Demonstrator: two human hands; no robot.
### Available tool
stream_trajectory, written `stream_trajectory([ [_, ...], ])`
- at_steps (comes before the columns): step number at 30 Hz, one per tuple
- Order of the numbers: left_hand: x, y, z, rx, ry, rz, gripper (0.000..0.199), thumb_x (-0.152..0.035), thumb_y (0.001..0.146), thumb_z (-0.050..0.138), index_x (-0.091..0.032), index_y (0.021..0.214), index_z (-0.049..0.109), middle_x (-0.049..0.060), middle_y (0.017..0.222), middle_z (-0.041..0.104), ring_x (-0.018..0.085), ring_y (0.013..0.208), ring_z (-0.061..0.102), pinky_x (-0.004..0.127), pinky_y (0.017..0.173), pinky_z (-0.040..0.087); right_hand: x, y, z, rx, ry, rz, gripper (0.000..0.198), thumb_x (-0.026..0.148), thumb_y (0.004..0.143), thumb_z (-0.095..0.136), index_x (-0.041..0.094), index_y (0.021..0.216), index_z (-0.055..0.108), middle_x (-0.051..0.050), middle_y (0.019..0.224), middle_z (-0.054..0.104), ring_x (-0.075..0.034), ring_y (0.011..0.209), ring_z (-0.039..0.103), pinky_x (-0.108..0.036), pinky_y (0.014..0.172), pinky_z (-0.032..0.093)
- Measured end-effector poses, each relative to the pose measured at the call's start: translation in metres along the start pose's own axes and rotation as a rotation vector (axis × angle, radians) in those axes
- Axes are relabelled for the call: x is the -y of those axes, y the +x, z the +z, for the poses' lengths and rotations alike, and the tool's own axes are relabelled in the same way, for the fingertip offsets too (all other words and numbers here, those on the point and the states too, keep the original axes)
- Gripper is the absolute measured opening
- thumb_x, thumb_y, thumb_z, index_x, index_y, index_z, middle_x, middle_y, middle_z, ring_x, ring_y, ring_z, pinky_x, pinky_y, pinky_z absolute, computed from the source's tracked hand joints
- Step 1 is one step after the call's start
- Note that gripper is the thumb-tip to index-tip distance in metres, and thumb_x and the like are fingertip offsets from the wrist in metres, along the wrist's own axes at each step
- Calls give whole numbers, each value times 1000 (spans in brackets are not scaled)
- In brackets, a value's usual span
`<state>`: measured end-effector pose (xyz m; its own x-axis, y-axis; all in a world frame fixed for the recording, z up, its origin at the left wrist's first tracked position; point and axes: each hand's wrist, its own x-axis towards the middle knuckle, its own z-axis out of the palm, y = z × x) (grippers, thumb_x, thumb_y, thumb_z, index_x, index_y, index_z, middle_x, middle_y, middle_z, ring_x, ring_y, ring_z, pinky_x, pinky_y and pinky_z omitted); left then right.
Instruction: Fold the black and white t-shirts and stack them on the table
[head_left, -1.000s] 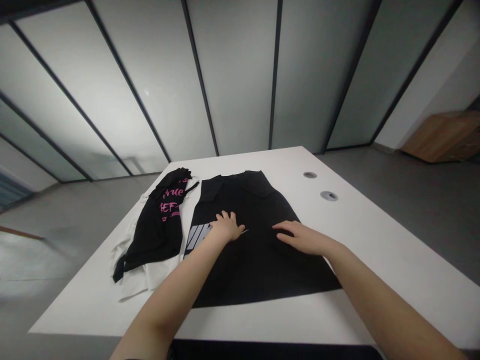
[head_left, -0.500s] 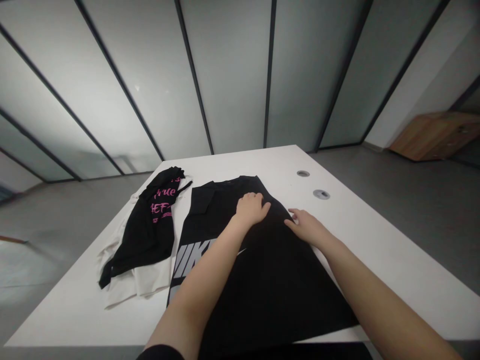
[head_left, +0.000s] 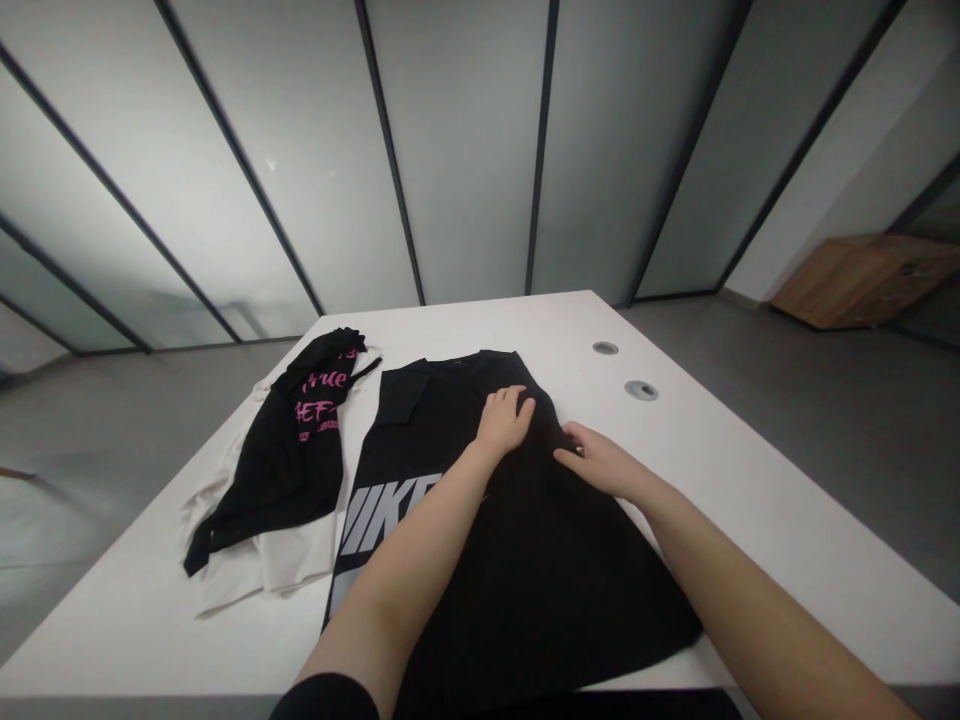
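Fingers [head_left: 514,394] of your left hand [head_left: 501,426] rest slightly parted on the black T-shirt [head_left: 555,580], which lies on the counter [head_left: 750,485] beside a pink-lettered black garment [head_left: 289,475], while your right hand [head_left: 604,463] is at the shirt's right edge, its fingers pinching cloth or not, I cannot tell.

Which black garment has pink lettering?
The leftmost black garment, lying on white fabric; the black shirt under the left hand has grey lettering instead.
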<state>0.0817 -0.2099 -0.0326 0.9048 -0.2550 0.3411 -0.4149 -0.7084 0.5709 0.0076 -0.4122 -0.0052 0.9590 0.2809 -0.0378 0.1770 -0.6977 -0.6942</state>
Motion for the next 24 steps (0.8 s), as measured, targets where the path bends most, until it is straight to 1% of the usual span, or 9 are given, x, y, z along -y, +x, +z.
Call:
stream_trajectory([
  [2,2,6,-6,-4,-107,24,38,-35,110,47,-18,135,69,13,139,72,26,134,61,40,120,44,8,-5,5,49,92,-62,37,35,93,64,20,127,68,-8,100,73,-27,92,66,-37,82,53],
  [5,6,13,-11,88,-241,2,31,-34,107,53,-20,118,78,9,125,78,24,120,69,34,110,51,20,-12,12,183,172,-102,57,32,93,65,20,148,61,-5,98,69,-24,86,65,-38,81,54],
  [8,10,16,-10,169,-299,-56,24,-32,102,63,-21,112,82,7,121,81,24,113,73,34,105,55,30,-15,18,270,205,-107,64,31,92,65,21,154,59,-4,100,67,-20,82,62,-36,79,54],
  [10,13,16,-9,177,-309,-98,21,-28,97,68,-20,110,83,8,122,81,25,114,74,36,106,55,35,-17,21,305,214,-99,66,30,91,66,22,156,59,-4,102,67,-19,80,62,-35,77,53],
  [14,19,19,-11,61,-375,-218,21,-24,91,74,-17,110,83,12,121,81,26,113,74,38,107,54,40,-18,25,368,241,-80,69,29,90,68,22,158,58,-5,105,67,-15,75,60,-31,71,50],
  [17,28,25,-21,-69,-447,-277,18,-21,90,72,-16,106,80,10,109,81,23,100,74,34,96,56,42,-20,27,383,269,-81,69,27,89,68,22,158,59,-5,107,68,-14,73,59,-29,69,50],
  [20,45,27,-37,-152,-473,-338,22,-15,85,70,-18,105,78,4,95,77,18,86,69,29,84,56,44,-23,27,400,304,-115,73,23,86,70,24,158,58,-7,118,71,-18,86,67,-34,81,56],
  [22,59,25,-49,-110,-476,-390,30,-12,81,70,-18,109,77,3,90,76,17,80,67,27,78,55,46,-26,26,436,318,-140,79,22,84,73,26,161,55,-10,134,71,-25,110,70,-40,97,57],
  [24,71,21,-59,-11,-486,-459,37,-11,78,72,-17,114,78,4,91,77,17,77,67,28,75,55,49,-29,25,513,299,-152,84,22,83,75,27,163,52,-11,147,67,-30,130,65,-46,110,53],
])
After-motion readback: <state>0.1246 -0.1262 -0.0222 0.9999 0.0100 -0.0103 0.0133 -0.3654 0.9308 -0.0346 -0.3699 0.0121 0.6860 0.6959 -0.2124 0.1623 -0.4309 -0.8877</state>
